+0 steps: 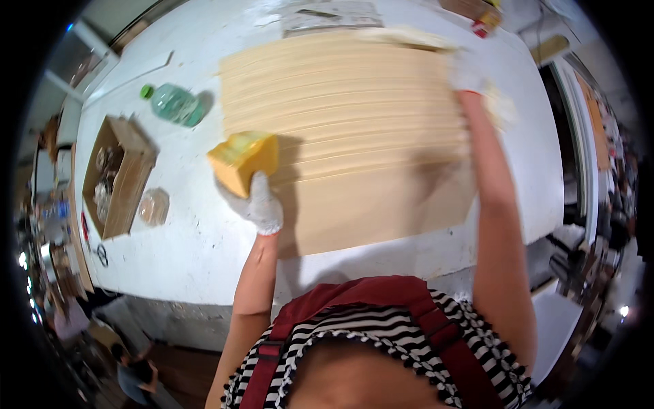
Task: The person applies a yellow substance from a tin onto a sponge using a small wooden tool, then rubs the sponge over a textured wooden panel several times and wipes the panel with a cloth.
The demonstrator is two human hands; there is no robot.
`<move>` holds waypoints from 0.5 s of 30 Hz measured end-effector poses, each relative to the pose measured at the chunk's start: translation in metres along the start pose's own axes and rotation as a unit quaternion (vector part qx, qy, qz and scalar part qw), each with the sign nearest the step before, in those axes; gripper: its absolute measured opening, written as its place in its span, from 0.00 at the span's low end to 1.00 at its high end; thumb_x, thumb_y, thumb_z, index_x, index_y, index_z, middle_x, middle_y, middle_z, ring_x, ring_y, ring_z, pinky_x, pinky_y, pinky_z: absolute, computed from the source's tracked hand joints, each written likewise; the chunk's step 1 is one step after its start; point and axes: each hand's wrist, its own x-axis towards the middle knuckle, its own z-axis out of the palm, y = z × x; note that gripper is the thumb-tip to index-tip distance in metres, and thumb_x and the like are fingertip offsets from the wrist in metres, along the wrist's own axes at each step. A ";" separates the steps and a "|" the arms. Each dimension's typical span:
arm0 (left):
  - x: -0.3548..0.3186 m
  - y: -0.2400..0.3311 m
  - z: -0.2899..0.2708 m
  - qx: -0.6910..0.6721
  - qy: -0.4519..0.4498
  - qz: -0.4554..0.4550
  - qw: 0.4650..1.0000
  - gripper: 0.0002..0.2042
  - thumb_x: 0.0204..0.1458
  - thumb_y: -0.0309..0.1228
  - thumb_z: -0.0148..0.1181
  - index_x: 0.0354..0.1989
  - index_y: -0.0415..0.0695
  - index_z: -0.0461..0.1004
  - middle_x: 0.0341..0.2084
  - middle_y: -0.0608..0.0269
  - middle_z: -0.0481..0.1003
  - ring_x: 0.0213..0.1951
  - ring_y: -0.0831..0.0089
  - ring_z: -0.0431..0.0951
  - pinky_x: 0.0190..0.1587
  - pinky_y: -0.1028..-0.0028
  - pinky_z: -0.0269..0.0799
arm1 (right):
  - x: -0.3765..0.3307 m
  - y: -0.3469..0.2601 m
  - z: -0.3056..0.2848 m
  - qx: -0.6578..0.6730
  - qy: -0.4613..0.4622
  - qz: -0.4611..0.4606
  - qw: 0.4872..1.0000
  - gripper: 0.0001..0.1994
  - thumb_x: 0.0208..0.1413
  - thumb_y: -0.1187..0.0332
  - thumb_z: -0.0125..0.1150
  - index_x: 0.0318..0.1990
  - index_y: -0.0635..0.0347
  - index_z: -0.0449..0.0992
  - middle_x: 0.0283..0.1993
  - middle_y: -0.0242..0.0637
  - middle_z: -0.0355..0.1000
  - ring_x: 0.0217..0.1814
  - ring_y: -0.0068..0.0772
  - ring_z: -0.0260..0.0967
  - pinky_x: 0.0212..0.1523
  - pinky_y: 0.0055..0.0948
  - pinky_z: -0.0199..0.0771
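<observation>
A tall stack of pale wooden sheets [347,129] lies on a white table [197,238]. My left hand [262,204], in a white work glove, grips a yellow sponge block [244,159] at the stack's left edge. My right hand [465,73], also gloved, reaches to the stack's far right corner and rests on the top sheets there; its fingers are blurred. Both forearms are bare.
A green-capped plastic bottle [174,103] lies on the table left of the stack. An open cardboard box [119,175] with small parts stands at the left edge, a clear bag [154,206] beside it. Papers [330,15] lie at the far side. People work below left.
</observation>
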 end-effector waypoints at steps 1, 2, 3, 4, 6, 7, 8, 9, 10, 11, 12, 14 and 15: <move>-0.004 -0.005 0.037 -0.082 -0.040 -0.020 0.996 0.37 0.45 0.22 0.61 0.65 0.35 0.51 0.56 0.55 0.63 0.55 0.66 0.65 0.60 0.67 0.59 | -0.006 0.163 -0.012 -0.059 0.017 0.128 0.990 0.22 0.64 0.55 0.40 0.51 0.63 0.74 0.52 0.55 0.72 0.54 0.56 0.69 0.54 0.47 0.68; -0.002 -0.008 0.028 -0.066 -0.044 -0.019 0.997 0.36 0.46 0.23 0.62 0.65 0.35 0.52 0.56 0.56 0.63 0.55 0.66 0.65 0.61 0.68 0.59 | -0.011 0.187 -0.028 -0.128 -0.048 0.179 0.974 0.22 0.63 0.55 0.41 0.53 0.62 0.73 0.53 0.55 0.72 0.55 0.55 0.70 0.54 0.46 0.69; -0.001 -0.012 0.028 -0.068 -0.057 -0.024 0.996 0.36 0.46 0.24 0.62 0.65 0.35 0.52 0.56 0.56 0.63 0.55 0.66 0.64 0.61 0.68 0.58 | -0.021 0.225 -0.046 -0.088 0.047 0.212 0.972 0.23 0.62 0.55 0.41 0.54 0.60 0.73 0.54 0.54 0.72 0.56 0.53 0.70 0.54 0.44 0.69; 0.001 -0.011 0.023 -0.053 -0.035 -0.015 0.998 0.36 0.46 0.24 0.62 0.65 0.35 0.52 0.56 0.56 0.63 0.55 0.66 0.64 0.61 0.68 0.58 | -0.021 0.206 -0.061 -0.080 0.156 0.177 0.968 0.22 0.61 0.56 0.44 0.56 0.58 0.73 0.54 0.50 0.72 0.56 0.50 0.70 0.56 0.40 0.68; 0.005 0.003 0.010 -0.103 0.007 -0.024 0.994 0.33 0.49 0.29 0.62 0.63 0.36 0.55 0.53 0.58 0.64 0.54 0.67 0.65 0.59 0.67 0.60 | -0.028 0.108 -0.128 0.098 0.142 0.165 0.971 0.23 0.59 0.57 0.51 0.56 0.62 0.72 0.57 0.50 0.71 0.59 0.48 0.68 0.60 0.37 0.65; 0.009 0.007 0.007 -0.099 0.013 -0.024 0.995 0.33 0.49 0.29 0.62 0.63 0.36 0.55 0.53 0.58 0.64 0.54 0.67 0.65 0.59 0.67 0.60 | -0.035 0.080 -0.145 0.140 0.129 0.146 0.971 0.22 0.60 0.57 0.50 0.56 0.61 0.72 0.58 0.47 0.70 0.60 0.45 0.67 0.60 0.36 0.64; 0.014 0.011 0.002 -0.119 0.047 -0.033 0.991 0.30 0.51 0.31 0.61 0.62 0.36 0.56 0.52 0.58 0.65 0.53 0.68 0.65 0.58 0.68 0.61 | -0.029 0.085 -0.131 0.144 0.132 0.076 0.978 0.22 0.60 0.57 0.49 0.56 0.60 0.72 0.58 0.46 0.70 0.59 0.46 0.68 0.59 0.37 0.65; 0.018 0.013 -0.003 -0.139 0.080 -0.041 0.986 0.28 0.53 0.33 0.59 0.61 0.37 0.57 0.51 0.59 0.66 0.52 0.68 0.66 0.56 0.68 0.61 | -0.021 0.089 -0.108 0.149 0.135 0.005 0.980 0.21 0.61 0.57 0.48 0.57 0.59 0.72 0.58 0.45 0.70 0.58 0.46 0.68 0.59 0.38 0.66; 0.020 0.012 -0.003 -0.127 0.097 -0.046 0.986 0.26 0.57 0.36 0.56 0.60 0.37 0.59 0.51 0.60 0.66 0.50 0.69 0.66 0.53 0.68 0.62 | -0.019 0.081 -0.087 0.101 0.110 -0.003 0.989 0.21 0.61 0.56 0.49 0.55 0.58 0.73 0.57 0.45 0.71 0.56 0.46 0.70 0.57 0.39 0.68; 0.021 0.010 -0.006 -0.122 0.100 -0.047 0.986 0.26 0.57 0.36 0.56 0.60 0.37 0.59 0.51 0.60 0.66 0.50 0.69 0.66 0.53 0.68 0.62 | -0.020 0.049 -0.068 0.014 0.098 0.004 0.995 0.20 0.60 0.55 0.49 0.52 0.58 0.74 0.54 0.45 0.72 0.53 0.46 0.71 0.54 0.41 0.69; 0.021 0.008 -0.005 -0.112 0.131 -0.070 0.983 0.26 0.57 0.36 0.56 0.61 0.37 0.58 0.51 0.59 0.66 0.50 0.69 0.66 0.53 0.68 0.62 | -0.020 0.015 -0.050 -0.072 0.086 0.009 0.994 0.19 0.60 0.54 0.50 0.48 0.58 0.76 0.52 0.45 0.73 0.51 0.46 0.72 0.52 0.42 0.71; 0.021 0.002 -0.001 -0.144 0.152 -0.052 0.976 0.26 0.58 0.35 0.54 0.62 0.36 0.57 0.52 0.56 0.65 0.51 0.67 0.66 0.54 0.68 0.63 | -0.024 -0.056 -0.036 -0.177 0.084 0.031 0.980 0.19 0.59 0.52 0.50 0.43 0.58 0.77 0.45 0.47 0.74 0.47 0.48 0.73 0.48 0.45 0.72; 0.021 -0.002 0.002 -0.151 0.146 -0.056 0.976 0.26 0.58 0.35 0.54 0.62 0.36 0.57 0.52 0.56 0.65 0.51 0.67 0.66 0.54 0.68 0.63 | -0.020 -0.072 -0.030 -0.149 0.081 0.030 0.985 0.20 0.58 0.51 0.49 0.43 0.58 0.77 0.43 0.49 0.75 0.45 0.51 0.73 0.46 0.46 0.72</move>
